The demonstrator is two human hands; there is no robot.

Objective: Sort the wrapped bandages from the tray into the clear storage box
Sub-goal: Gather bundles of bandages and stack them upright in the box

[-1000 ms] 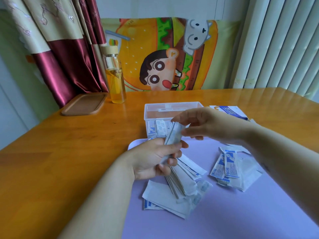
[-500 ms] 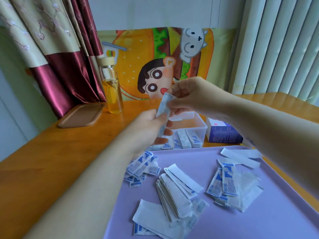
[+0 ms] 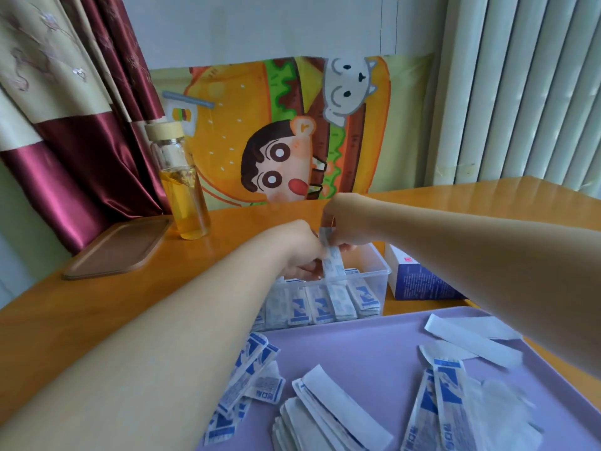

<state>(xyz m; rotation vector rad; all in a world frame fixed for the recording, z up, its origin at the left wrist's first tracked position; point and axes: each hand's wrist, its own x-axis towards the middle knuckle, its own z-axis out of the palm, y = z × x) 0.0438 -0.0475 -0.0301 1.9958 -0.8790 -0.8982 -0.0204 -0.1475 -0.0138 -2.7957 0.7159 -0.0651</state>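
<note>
Light: bright, soft daylight through the blinds on the right.
Glare: pale sheen across the far table edge.
Blur: bandages at the tray corner, lower right, smear.
Edges: curtain and blinds bow outward.

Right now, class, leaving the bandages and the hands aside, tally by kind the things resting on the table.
Glass bottle: 1
Brown tray: 1
Clear storage box: 1
Blue carton: 1
Purple tray: 1
Total: 5
</note>
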